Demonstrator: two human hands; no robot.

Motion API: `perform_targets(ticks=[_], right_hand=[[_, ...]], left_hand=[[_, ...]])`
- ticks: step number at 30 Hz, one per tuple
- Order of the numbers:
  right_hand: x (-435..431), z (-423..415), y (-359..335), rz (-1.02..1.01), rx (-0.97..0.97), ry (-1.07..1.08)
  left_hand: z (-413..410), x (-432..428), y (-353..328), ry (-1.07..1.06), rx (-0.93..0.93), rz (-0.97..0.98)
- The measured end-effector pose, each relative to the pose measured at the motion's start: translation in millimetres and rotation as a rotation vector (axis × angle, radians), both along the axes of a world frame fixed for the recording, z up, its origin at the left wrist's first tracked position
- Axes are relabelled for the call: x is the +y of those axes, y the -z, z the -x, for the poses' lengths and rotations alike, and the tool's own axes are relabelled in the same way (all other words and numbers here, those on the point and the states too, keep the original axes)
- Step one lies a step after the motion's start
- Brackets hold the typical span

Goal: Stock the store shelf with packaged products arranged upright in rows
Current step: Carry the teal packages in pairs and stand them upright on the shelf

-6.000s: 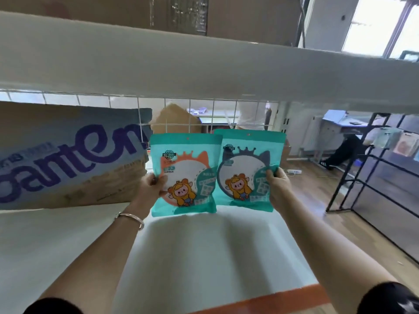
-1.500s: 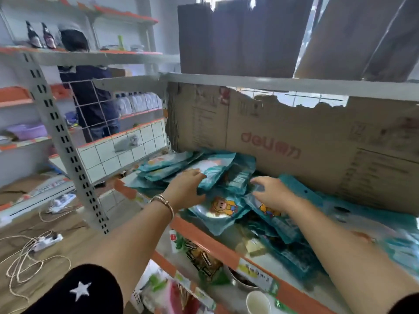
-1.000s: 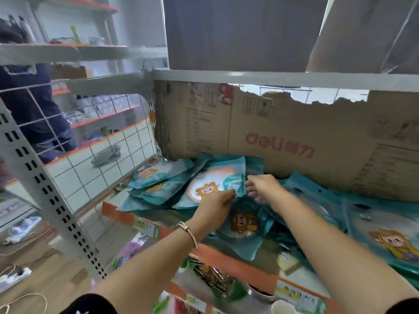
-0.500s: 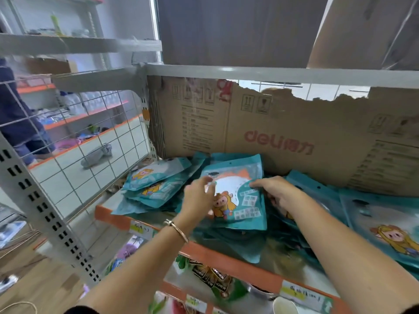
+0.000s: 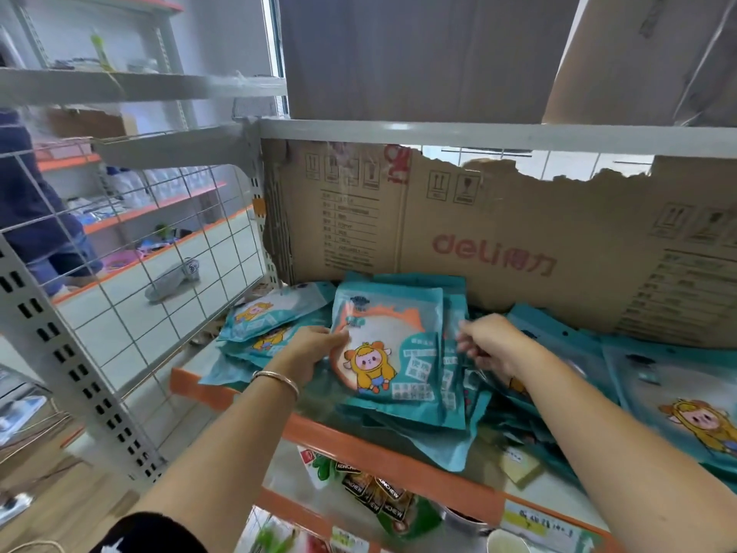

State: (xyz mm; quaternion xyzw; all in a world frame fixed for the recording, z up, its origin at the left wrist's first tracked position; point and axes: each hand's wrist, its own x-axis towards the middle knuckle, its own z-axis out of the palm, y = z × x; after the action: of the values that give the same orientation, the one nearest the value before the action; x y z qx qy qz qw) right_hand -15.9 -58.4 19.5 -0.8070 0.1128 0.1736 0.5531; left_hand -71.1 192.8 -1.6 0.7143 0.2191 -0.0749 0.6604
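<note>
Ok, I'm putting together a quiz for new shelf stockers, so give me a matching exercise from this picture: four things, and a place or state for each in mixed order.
Things:
1 front pouch
2 cardboard
3 bracelet
4 cup

Places or states:
a on the left wrist
b below the orange shelf edge, bottom right
c standing at the back
d gripped at its left edge by the left hand

Pairs: 1-d, 2-c, 3-a, 4-b.
</note>
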Motion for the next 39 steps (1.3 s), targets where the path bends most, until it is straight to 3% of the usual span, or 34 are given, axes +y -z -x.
perform_targets(ticks=[5,11,15,20,25,39], right_hand=[[2,1,4,0.196,0.102,-0.104],[11,10,1,0.109,0.104,-0.082],[8,13,1,0.062,0.044,-0.041],[-14,21,-15,0.020,-0.194,0.053],[-73,39,-33,0.099,-0.391,0.251],[-328,222,-37,0.144,-0.506,0.861]], left_hand=[[3,9,15,0.001,0.096,-0.006],[0,16,20,0.019,0.134,0.068],[4,25,8,0.133,0.219,0.215],[1,12,-19,0.227,-0.066,0.004],[-9,-37,-31,0.292,-0.282,0.020],[21,-297,-38,0.708,-0.357,0.161]])
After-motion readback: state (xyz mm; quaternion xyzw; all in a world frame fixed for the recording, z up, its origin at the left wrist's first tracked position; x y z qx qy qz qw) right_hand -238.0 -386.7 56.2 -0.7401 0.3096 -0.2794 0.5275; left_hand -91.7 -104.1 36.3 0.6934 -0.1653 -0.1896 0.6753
